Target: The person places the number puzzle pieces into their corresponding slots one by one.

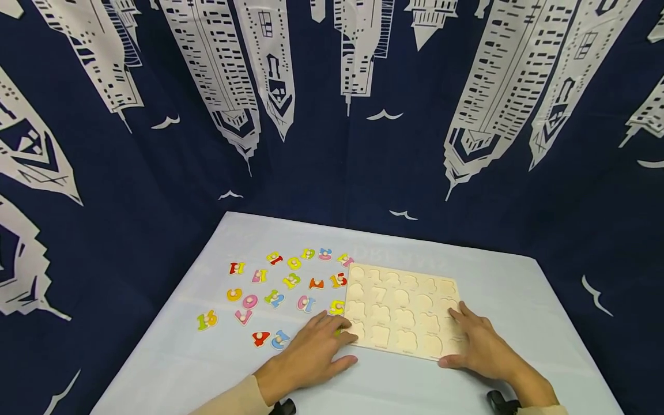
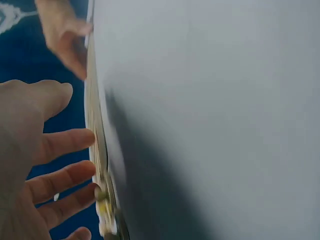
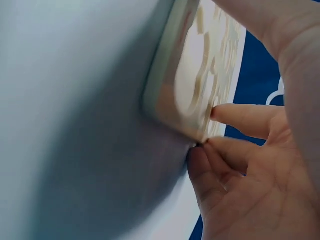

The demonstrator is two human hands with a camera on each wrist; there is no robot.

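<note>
two hands at the wooden number puzzle board (image 1: 402, 314), which lies flat on the pale blue surface (image 1: 519, 300), right of centre. left hand (image 1: 311, 353) lies palm down at the board's near-left corner, fingers (image 1: 332, 325) straight and slightly spread, tips touching the board edge; a yellow piece (image 1: 337, 307) sits just beside the fingertips. left wrist view — board seen edge-on (image 2: 97, 150), fingers (image 2: 70, 142) extended toward it, blurred. right hand (image 1: 479, 343) rests on the board's near-right corner, fingers flat on top, thumb against the front edge. right wrist view shows the board corner (image 3: 192, 95) with fingers (image 3: 240, 120) over it and the thumb under or against the edge; cannot tell whether the corner is lifted.

board recesses all look unfilled. loose coloured number pieces (image 1: 282, 282) scattered on the surface left of the board, well apart from one another — a red one (image 1: 261, 338) and a blue one (image 1: 280, 339) nearest the left hand, a yellow-green 16 (image 1: 207, 320) farthest left. dark blue curtain printed with white skyscrapers (image 1: 332, 115) hangs behind.
</note>
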